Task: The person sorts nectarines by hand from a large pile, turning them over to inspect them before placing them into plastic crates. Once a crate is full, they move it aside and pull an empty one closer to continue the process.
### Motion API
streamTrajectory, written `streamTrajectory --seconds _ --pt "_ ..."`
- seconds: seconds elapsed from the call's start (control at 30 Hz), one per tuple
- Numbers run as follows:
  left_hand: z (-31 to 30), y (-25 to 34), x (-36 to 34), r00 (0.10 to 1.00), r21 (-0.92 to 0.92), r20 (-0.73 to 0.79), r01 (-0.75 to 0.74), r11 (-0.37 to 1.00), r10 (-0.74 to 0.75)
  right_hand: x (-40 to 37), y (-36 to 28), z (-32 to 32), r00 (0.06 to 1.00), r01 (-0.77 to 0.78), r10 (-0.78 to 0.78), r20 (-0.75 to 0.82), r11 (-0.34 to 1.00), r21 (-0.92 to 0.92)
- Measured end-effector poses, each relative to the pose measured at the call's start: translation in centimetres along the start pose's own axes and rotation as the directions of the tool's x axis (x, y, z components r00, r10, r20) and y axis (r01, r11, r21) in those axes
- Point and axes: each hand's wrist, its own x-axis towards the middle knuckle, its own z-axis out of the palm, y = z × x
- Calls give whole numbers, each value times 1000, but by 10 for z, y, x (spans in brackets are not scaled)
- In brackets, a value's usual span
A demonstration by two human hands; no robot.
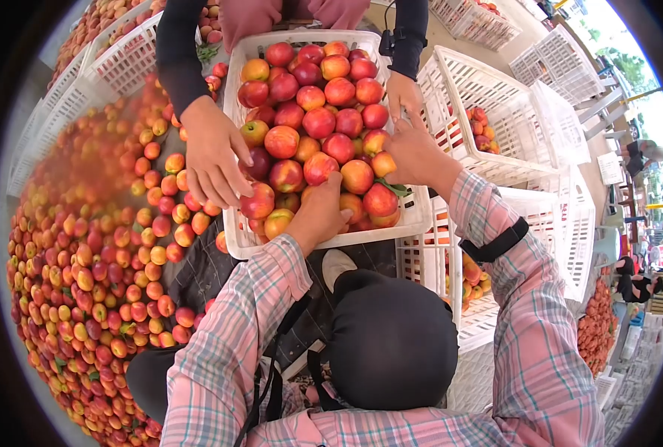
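A white plastic crate (319, 242) full of red and yellow nectarines (320, 123) stands in front of me. My left hand (321, 212) reaches over its near rim, fingers curled down among the fruit; what they hold is hidden. At the crate's right side, my right hand (418, 154) has its fingers bent against a nectarine near a green leaf (395, 188). Facing me, a co-worker in dark sleeves has one hand (216, 149) on the fruit at the left and the other (403, 97) at the right rim, close to my right hand.
A large heap of nectarines (85, 276) spreads across the left. More white crates (488, 97) stand at the right, some holding fruit. A dark rounded shape (393, 343) is below the crate. Several people and stacked goods show at the far right.
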Motion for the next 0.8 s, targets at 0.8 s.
streamTrajectory --seconds 0.8 --pt "-1 2 -1 1000 -20 -27 -9 1000 9 -52 -32 12 830 30 251 -498 871 490"
